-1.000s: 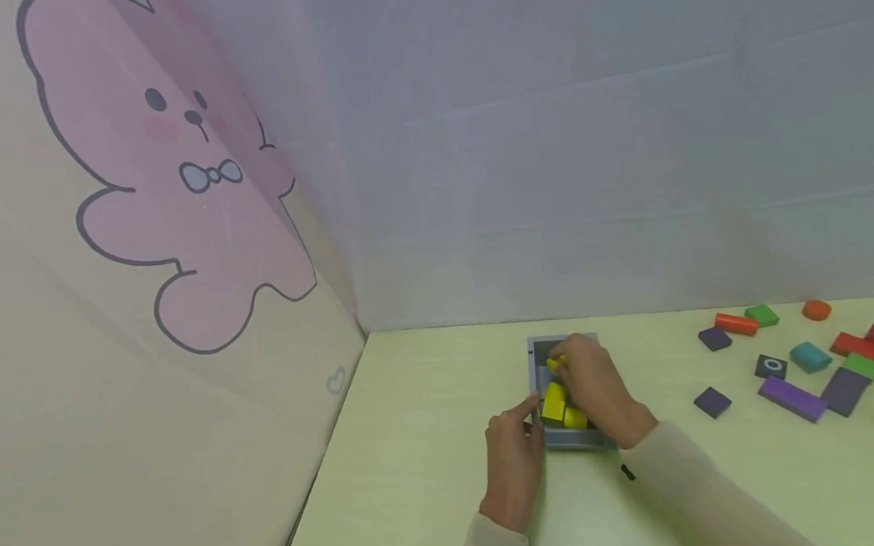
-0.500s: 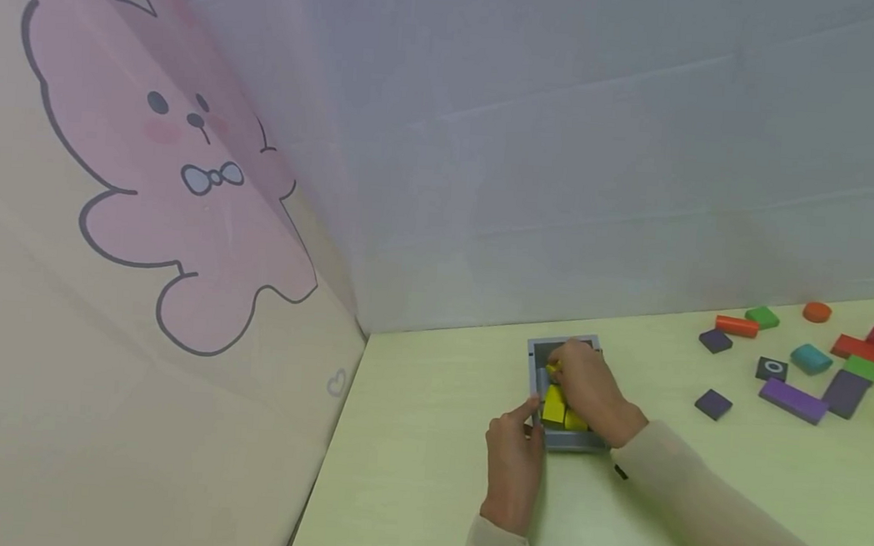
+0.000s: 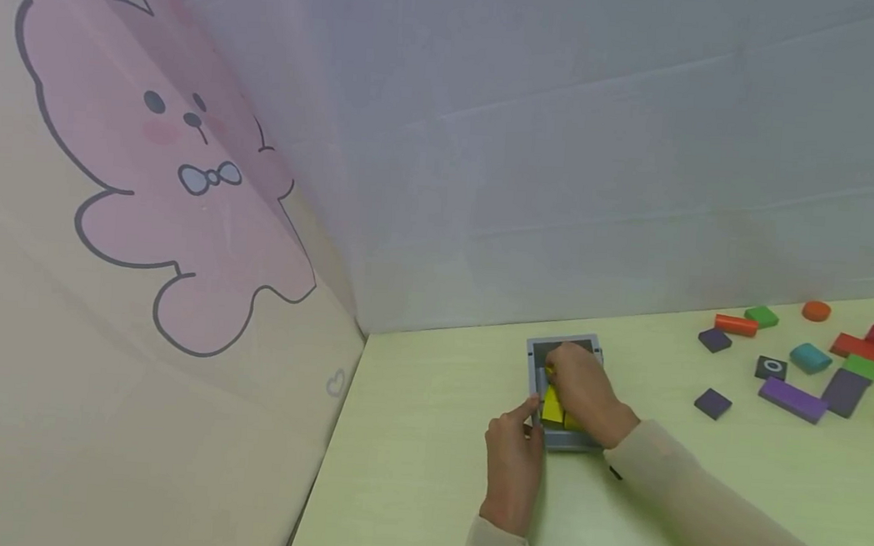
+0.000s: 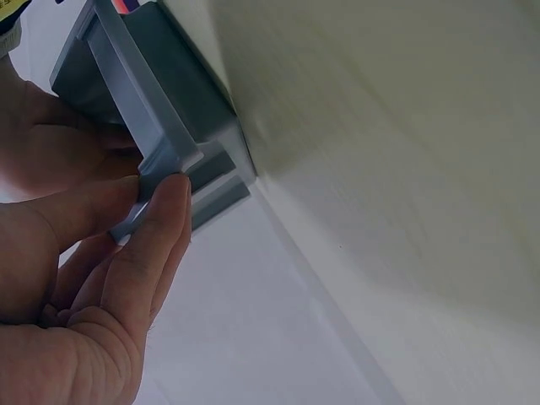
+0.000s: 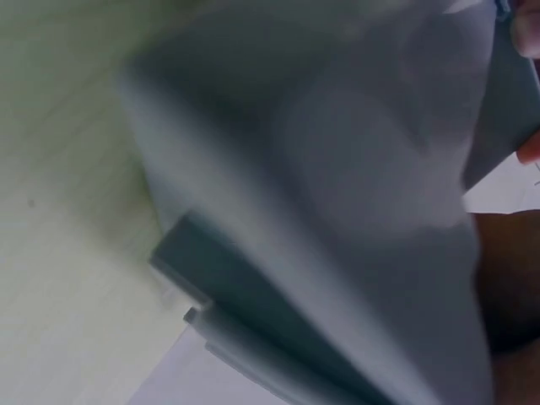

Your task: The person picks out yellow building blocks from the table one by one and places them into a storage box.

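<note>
A small grey box [image 3: 569, 441] stands on the table, with yellow blocks [image 3: 553, 406] inside its near end. My left hand [image 3: 514, 461] pinches the left wall of the box between thumb and fingers; the left wrist view shows this grip on the grey rim [image 4: 156, 101] up close. Reaching into the box from the right, my right hand [image 3: 583, 390] holds another yellow block [image 3: 550, 369], mostly hidden by the fingers. In the right wrist view, a blurred grey wall of the box [image 5: 321, 194] covers most of the picture, and the right fingertips are out of sight.
To the right lie several loose blocks, among them a purple bar [image 3: 793, 399], a dark square block [image 3: 713, 403], a red bar [image 3: 868, 353] and a teal block [image 3: 811, 358]. A grey curtain [image 3: 564, 164] hangs behind the table, and a bunny-printed sheet [image 3: 221, 235] borders the left.
My right hand has shifted slightly left and toward me inside the box, covering more of the yellow blocks. My left hand stays at the box's left wall.
</note>
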`<state>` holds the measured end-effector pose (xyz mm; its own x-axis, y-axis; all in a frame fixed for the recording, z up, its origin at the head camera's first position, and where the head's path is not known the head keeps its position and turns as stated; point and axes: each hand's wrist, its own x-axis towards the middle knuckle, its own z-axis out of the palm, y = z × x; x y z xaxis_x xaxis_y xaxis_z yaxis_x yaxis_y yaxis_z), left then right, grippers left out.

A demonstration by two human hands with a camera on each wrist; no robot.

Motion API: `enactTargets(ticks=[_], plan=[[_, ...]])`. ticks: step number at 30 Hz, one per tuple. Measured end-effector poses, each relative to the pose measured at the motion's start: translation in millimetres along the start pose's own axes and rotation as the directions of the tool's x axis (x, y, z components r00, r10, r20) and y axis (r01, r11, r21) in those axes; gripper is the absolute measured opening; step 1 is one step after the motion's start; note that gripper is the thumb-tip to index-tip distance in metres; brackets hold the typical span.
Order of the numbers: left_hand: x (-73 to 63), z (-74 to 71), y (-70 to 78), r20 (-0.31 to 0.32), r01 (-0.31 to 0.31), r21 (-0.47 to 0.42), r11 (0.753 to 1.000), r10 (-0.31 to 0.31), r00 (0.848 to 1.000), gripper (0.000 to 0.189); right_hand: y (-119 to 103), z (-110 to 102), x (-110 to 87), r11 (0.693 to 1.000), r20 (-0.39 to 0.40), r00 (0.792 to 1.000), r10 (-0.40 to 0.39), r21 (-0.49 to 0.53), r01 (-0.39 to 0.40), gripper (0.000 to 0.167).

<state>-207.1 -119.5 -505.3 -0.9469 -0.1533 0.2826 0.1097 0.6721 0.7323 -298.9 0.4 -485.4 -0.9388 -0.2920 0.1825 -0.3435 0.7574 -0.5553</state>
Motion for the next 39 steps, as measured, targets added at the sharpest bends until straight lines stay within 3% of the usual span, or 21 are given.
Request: enactTargets(ticks=[11,28,39], plan=[[-3.4,-0.2,0.4,-0.016,-0.043,-0.009,0.999,0.043,0.999,0.042,-2,8,-2.0,0.997,-0.051,0.998,-0.049,-0.067,0.046,0.015],[-0.4,-0.8,1.8,0.0,-0.005,-0.01,1.0,0.005,1.0,0.043,-7,14,-2.1,0.99,-0.052,0.998,-0.033,-0.138,0.026,0.007],[-1.1,-0.2,2.6,-0.002,0.01,-0.011,1.0,-0.01,1.0,0.044,-4,10,-7.7,0.993,-0.082,0.995,-0.049,-0.108,0.04,0.009]])
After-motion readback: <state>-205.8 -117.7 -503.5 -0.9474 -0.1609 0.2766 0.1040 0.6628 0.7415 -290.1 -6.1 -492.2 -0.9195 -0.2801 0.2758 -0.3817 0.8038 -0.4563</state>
